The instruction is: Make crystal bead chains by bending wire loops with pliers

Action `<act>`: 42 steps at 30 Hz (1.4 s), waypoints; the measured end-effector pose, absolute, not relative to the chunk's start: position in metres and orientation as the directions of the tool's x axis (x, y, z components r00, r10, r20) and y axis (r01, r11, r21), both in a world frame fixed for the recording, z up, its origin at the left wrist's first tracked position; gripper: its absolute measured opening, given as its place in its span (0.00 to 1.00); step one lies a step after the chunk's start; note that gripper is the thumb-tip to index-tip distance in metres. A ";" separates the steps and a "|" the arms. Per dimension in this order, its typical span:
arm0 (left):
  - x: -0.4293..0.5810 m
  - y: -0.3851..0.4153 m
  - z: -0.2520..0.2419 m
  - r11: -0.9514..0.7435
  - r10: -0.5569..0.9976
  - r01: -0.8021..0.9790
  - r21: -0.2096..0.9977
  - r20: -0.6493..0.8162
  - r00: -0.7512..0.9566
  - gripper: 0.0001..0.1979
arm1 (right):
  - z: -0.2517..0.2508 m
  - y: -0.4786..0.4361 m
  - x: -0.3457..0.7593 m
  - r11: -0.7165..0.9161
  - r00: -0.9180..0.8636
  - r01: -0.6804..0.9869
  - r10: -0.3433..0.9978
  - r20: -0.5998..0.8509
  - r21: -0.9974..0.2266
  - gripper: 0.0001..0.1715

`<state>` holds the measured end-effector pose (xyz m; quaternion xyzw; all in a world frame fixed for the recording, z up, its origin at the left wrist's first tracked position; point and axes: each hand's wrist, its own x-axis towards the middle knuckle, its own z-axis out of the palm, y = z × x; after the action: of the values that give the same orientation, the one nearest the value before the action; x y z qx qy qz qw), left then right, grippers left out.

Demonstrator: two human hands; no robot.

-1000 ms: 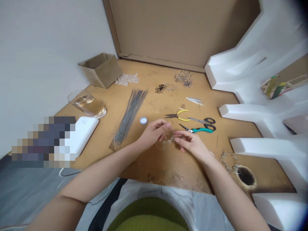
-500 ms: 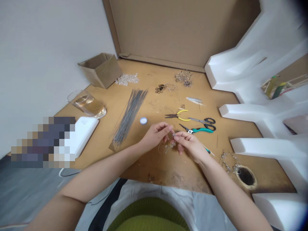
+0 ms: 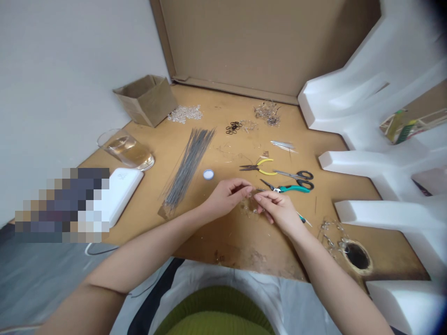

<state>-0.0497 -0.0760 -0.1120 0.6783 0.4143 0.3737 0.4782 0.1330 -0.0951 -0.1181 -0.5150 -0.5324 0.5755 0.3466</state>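
Observation:
Above the near middle of the table, my left hand [image 3: 230,197] and my right hand [image 3: 279,209] are close together, each closed in a pinch. Between their fingertips runs a thin beaded strand [image 3: 248,208] with small clear, shiny pieces, hanging in loose loops below the fingers. Its exact shape is too fine to make out. Just beyond my right hand lie green-handled pliers [image 3: 295,188], yellow-handled pliers [image 3: 260,167] and black-handled scissors [image 3: 300,177]. A small tool with a green part and thin tip [image 3: 304,218] is partly hidden behind my right wrist.
Left of my hands are a small white round lid [image 3: 208,174], a bundle of grey wires [image 3: 190,165], a tilted-looking glass of drink [image 3: 127,151] and a white power bank [image 3: 125,190]. A cardboard box [image 3: 148,102], clear rings [image 3: 185,113] and black rings [image 3: 233,128] sit farther back. White foam [image 3: 356,163] borders the right.
My fingertips have drawn slightly apart, the right hand shifting a little to the right. The strand hangs differently between them. Nothing else on the table has moved.

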 end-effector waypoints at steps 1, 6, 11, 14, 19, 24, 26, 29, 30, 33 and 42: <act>-0.050 -0.077 -0.112 -0.228 0.915 0.224 0.947 0.130 0.382 0.14 | -0.117 -0.095 0.133 -0.193 -0.228 0.138 0.948 -0.221 -0.971 0.18; -0.053 -0.077 -0.116 -0.314 0.911 0.275 0.909 0.206 0.358 0.15 | -0.112 -0.094 0.136 -0.160 -0.215 0.115 0.960 -0.182 -0.980 0.16; -0.054 -0.076 -0.115 -0.471 0.861 0.402 0.785 0.311 0.402 0.13 | -0.109 -0.096 0.136 -0.098 -0.184 0.192 0.974 -0.134 -0.977 0.16; -0.053 -0.076 -0.115 -0.589 0.793 0.445 0.674 0.377 0.479 0.13 | -0.112 -0.097 0.136 -0.078 -0.176 0.208 0.978 -0.116 -0.975 0.17; -0.053 -0.079 -0.115 -0.655 0.755 0.583 0.481 0.371 0.541 0.15 | -0.121 -0.099 0.135 -0.019 -0.165 0.261 0.984 -0.064 -0.965 0.15; -0.050 -0.085 -0.111 -0.685 0.726 0.674 0.276 0.326 0.605 0.16 | -0.124 -0.100 0.135 0.069 -0.143 0.356 0.989 0.019 -0.932 0.12; -0.050 -0.086 -0.110 -0.695 0.715 0.680 0.232 0.314 0.624 0.16 | -0.124 -0.101 0.135 0.093 -0.135 0.395 0.990 0.043 -0.914 0.11; -0.049 -0.087 -0.109 -0.707 0.704 0.673 0.215 0.297 0.645 0.16 | -0.123 -0.101 0.134 0.106 -0.115 0.428 0.991 0.062 -0.898 0.11; -0.049 -0.087 -0.110 -0.709 0.703 0.670 0.220 0.299 0.645 0.16 | -0.122 -0.101 0.133 0.105 -0.108 0.432 0.992 0.064 -0.896 0.11; -0.048 -0.086 -0.112 -0.705 0.707 0.666 0.244 0.313 0.634 0.16 | -0.122 -0.100 0.133 0.099 -0.098 0.436 0.993 0.062 -0.895 0.13; -0.046 -0.086 -0.121 -0.711 0.695 0.647 0.274 0.412 0.589 0.17 | -0.120 -0.093 0.134 -0.143 -0.132 0.110 0.979 -0.157 -0.984 0.17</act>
<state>-0.0456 -0.0863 -0.1212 0.8902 0.3769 0.2515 0.0472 0.1342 -0.0933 -0.1196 -0.5243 -0.5190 0.5447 0.3989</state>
